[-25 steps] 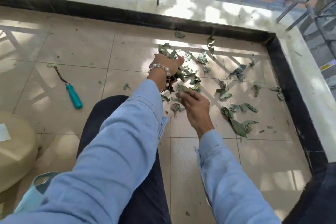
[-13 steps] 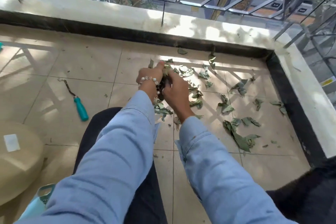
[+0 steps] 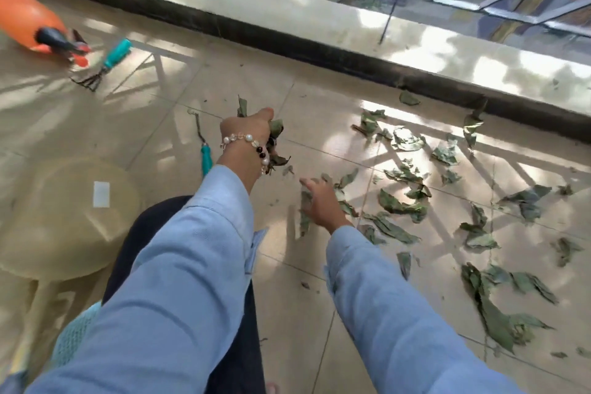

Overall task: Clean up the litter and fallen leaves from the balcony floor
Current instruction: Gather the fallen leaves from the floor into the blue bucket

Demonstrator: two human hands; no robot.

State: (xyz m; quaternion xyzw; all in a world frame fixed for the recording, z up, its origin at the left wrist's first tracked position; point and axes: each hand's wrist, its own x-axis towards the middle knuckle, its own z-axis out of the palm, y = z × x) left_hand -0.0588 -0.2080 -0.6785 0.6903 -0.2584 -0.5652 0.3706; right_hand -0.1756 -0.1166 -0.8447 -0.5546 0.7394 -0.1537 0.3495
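- Both arms wear long light blue sleeves of a plain woven shirt fabric, with soft folds along their length.
- Each sleeve ends in a buttoned-style cuff; the cuff on the left arm has a loose corner flap that sticks out to the side.
- The left wrist carries a beaded bracelet of pale pearl-like beads, clear beads and a few dark ones.
- The left hand and right hand are bare, without gloves.
- Dark, near-black trousers cover the leg between the two arms.
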